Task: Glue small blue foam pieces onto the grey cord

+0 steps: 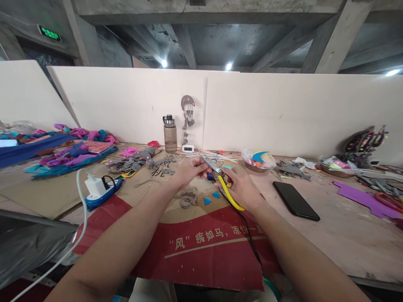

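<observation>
I hold the right hand (241, 186) closed around the yellow-handled scissors (220, 178), blades pointing far and left, and the left hand (189, 170) pinched on a small dark blue piece (210, 176) right at the blade roots. To cut cleanly, I judge that the piece should sit deep between the blades, held flat and steady by the left fingertips, which must stay outside the blade path; the right hand should close in one smooth stroke and not in nibbles. The piece lies between both hands, touching the left fingertips and just beside the right hand's knuckles, above the red and tan cardboard sheet (201, 247) that covers the near tabletop (346, 235). Blue offcuts (211, 198) and grey rings (188, 197) lie on the cardboard just near of the hands. A black phone (296, 200) lies to the right, well apart; a white charger on a blue power strip (100, 191) lies to the left.
</observation>
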`<state>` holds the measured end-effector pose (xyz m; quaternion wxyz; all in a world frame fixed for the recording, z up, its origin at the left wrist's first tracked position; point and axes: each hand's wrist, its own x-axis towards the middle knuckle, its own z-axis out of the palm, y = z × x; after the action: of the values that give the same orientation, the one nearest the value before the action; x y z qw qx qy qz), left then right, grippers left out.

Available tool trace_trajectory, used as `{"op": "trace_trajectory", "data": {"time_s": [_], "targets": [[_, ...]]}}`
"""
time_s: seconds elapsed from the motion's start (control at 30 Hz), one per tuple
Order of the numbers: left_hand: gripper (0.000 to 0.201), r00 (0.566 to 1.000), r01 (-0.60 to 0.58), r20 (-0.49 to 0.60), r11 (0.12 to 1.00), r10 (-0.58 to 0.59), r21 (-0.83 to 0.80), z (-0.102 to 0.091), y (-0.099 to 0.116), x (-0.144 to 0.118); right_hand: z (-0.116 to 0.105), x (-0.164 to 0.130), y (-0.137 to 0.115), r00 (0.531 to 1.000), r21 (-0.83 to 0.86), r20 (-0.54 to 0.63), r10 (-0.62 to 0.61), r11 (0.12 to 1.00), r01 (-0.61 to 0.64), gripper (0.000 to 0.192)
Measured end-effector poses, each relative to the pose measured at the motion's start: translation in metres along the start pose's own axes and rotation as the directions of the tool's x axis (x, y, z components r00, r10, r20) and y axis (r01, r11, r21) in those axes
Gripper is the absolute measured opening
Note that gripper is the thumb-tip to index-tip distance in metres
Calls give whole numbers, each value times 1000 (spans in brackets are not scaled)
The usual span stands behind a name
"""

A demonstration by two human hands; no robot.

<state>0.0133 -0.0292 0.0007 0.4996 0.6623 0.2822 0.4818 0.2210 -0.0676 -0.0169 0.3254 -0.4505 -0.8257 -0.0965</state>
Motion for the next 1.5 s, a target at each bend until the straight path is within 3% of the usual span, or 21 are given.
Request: {"op": "trace_trajectory", "data": {"time_s": [0.13, 0.3, 0.5, 1.07, 1.5], "targets": [[29, 1000, 3, -9, 999, -3, 34, -1, 0, 0, -3, 1, -3, 999, 81, 26, 39, 996, -41, 45], [27, 999, -22, -41, 999, 23, 42, -3, -2, 0, -3, 4, -1, 993, 244, -29, 113, 964, -103, 36], [28, 997, -41, -63, 999, 41, 8, -3, -2, -1, 1, 2, 1, 996, 118, -41, 75, 991, -69, 43], [29, 996, -88, 15, 996, 88, 30, -2, -14, 2, 6, -1, -4, 999, 18, -42, 14, 1000, -13, 43], [28, 998, -66, 17, 996, 65, 52, -2, -10, 1, 3, -1, -6, 998, -170, 12, 56, 984, -53, 42]]}}
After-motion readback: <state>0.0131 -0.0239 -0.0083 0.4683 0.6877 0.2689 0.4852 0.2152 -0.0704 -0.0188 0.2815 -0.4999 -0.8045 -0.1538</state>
